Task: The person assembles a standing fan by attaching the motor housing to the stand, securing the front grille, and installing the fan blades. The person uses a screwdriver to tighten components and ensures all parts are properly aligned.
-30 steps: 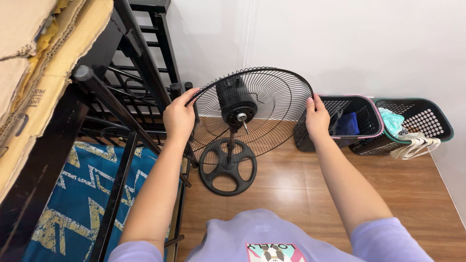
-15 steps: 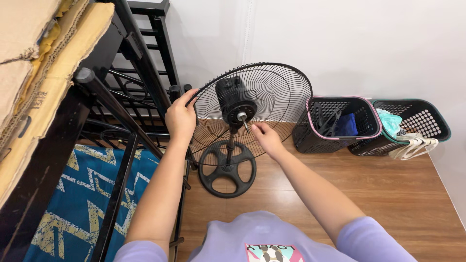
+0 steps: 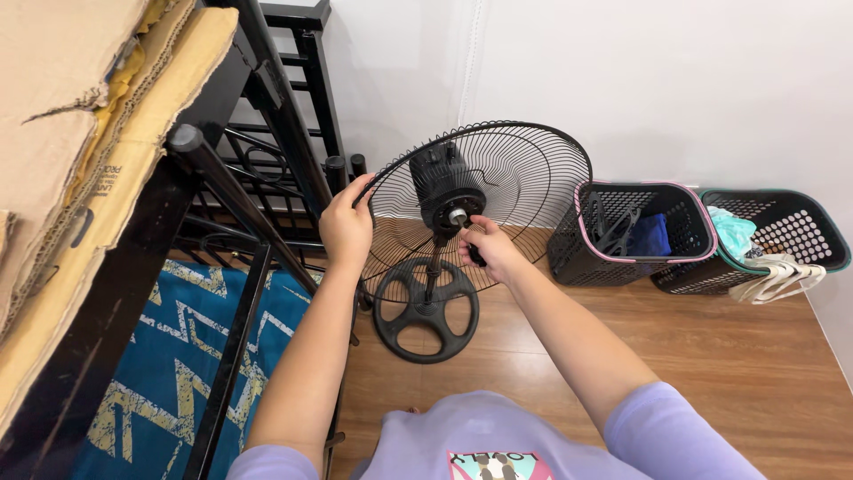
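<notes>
**Hands on the bare fan guard**

My left hand [image 3: 346,227] is clamped on the left rim of the rear fan guard [image 3: 524,178], fingers curled over the wire edge. My right hand [image 3: 490,251] sits just below and to the right of the motor hub [image 3: 447,188], fingers pinched together on something small and dark near the shaft tip; what it is I cannot tell. The shaft points straight out of the hub toward me, so my right hand is the nearer one to it. The round fan base [image 3: 425,309] stands on the wooden floor [image 3: 711,356] below the hub. Right of the guard sit two plastic baskets [image 3: 640,236]; left of it, a black metal bed frame [image 3: 258,178].
</notes>
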